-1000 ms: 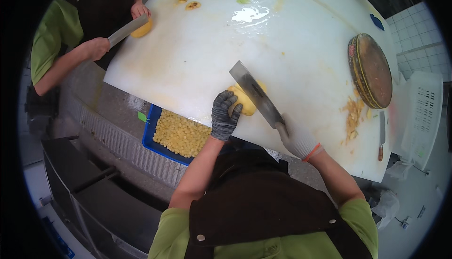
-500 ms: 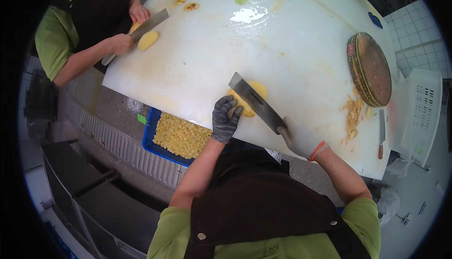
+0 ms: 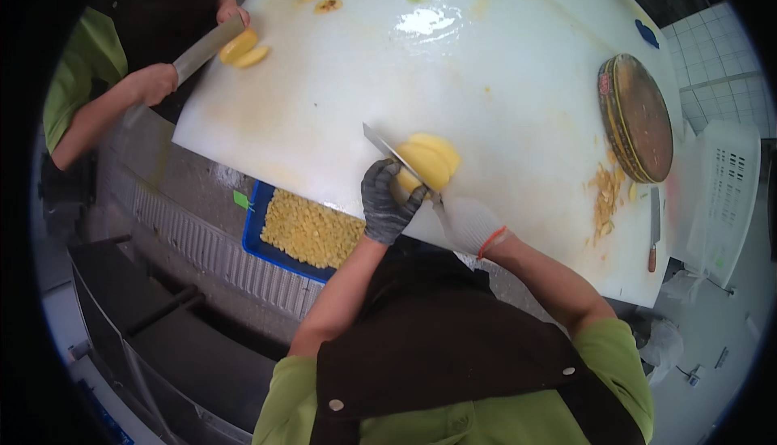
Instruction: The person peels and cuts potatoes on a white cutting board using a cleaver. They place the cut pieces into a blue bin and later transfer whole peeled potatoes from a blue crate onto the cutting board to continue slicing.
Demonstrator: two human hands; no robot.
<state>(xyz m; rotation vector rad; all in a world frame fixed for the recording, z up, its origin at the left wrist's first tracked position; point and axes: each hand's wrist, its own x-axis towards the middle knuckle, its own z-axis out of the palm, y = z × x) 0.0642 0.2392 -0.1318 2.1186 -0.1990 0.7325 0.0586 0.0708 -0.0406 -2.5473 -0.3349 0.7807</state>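
Observation:
My left hand, in a dark grey striped glove, is closed with its fingertips on a yellow potato piece near the table's front edge. A cleaver stands nearly edge-on between that piece and pale yellow potato slices, which lean together on the blade's right side. My right hand, in a white knit glove with an orange cuff, is closed round the cleaver's handle, mostly hiding it. Both hands are close together over the white table.
At the left, a co-worker's hand grips a knife beside cut potato. A blue tub of diced potato stands below the table edge. Rightward lie peelings, a thick round chopping block, another knife and a white crate.
My right hand and the cleaver have moved left, and the blade has turned from broadside to nearly edge-on. The potato slices now show to its right. The co-worker's knife has shifted left.

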